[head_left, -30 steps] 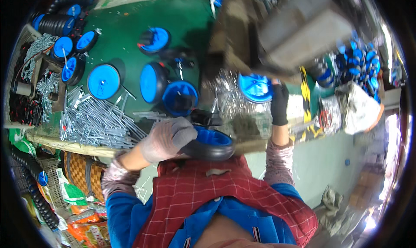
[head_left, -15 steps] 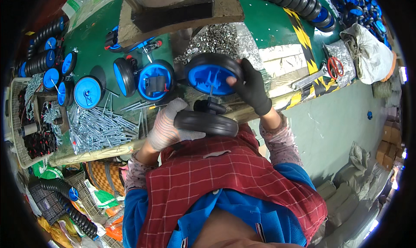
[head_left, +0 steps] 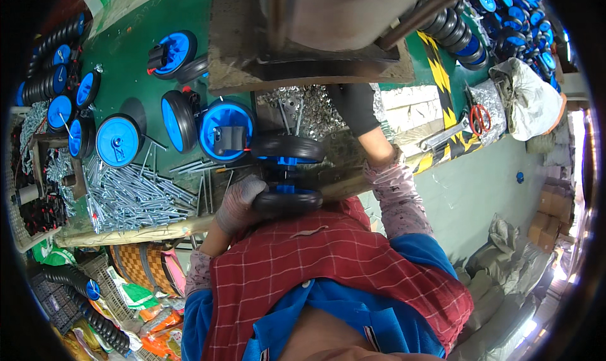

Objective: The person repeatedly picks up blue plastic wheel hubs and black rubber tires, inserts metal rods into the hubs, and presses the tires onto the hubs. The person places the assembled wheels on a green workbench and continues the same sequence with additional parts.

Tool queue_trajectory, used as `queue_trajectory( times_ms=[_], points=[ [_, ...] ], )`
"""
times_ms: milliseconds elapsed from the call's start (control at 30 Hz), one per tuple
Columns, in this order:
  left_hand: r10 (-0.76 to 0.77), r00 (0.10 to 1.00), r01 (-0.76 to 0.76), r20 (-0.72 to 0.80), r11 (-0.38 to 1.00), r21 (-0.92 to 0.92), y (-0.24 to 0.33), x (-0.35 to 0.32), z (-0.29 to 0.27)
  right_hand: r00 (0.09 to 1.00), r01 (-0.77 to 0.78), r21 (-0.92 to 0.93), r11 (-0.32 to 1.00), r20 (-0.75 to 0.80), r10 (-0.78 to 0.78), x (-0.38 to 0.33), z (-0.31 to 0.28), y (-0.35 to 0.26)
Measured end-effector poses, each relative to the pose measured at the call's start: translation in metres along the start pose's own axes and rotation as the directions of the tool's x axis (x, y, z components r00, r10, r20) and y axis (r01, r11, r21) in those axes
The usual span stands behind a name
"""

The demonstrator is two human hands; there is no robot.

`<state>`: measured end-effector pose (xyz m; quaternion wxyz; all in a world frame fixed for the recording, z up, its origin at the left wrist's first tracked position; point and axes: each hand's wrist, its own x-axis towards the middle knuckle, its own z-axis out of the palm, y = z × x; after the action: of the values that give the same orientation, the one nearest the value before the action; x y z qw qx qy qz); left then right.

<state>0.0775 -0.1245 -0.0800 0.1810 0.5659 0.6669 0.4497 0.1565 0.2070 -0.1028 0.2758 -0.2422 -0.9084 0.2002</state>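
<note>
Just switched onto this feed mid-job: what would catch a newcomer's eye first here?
The wheel pair, two black tyres on a blue hub, held at the bench edge by the left hand in a pale glove. The right hand, in a black glove, reaches into silver brackets beyond. Blue wheels and metal rods crowd the green bench's left side.

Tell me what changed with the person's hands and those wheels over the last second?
The right hand in the black glove let go of the blue wheel and reached away into the pile of small metal parts. The left hand kept holding the paired black wheels at the bench edge. The loose rods lay unmoved.
</note>
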Motion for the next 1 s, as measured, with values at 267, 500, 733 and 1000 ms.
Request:
queue_trajectory(
  times_ms=[267,500,733,1000],
  points=[
    [0.042,0.998,-0.038,0.050,0.996,-0.078,-0.009,-0.001,-0.001,0.984,0.108,-0.192,0.976,-0.119,-0.132,0.004,0.031,0.037],
    [-0.003,0.998,0.006,0.060,0.999,-0.048,-0.003,0.000,-0.004,0.973,-0.230,0.503,0.833,0.119,0.196,-0.006,-0.007,-0.028],
    [0.064,0.995,-0.058,0.080,0.996,-0.074,-0.006,0.003,-0.004,0.983,0.075,0.408,0.910,0.124,-0.137,-0.019,-0.002,-0.057],
    [0.016,0.998,-0.013,0.067,0.999,-0.044,0.003,0.008,-0.006,0.975,0.088,0.418,0.904,0.150,-0.165,-0.030,-0.001,-0.047]
  ],
)
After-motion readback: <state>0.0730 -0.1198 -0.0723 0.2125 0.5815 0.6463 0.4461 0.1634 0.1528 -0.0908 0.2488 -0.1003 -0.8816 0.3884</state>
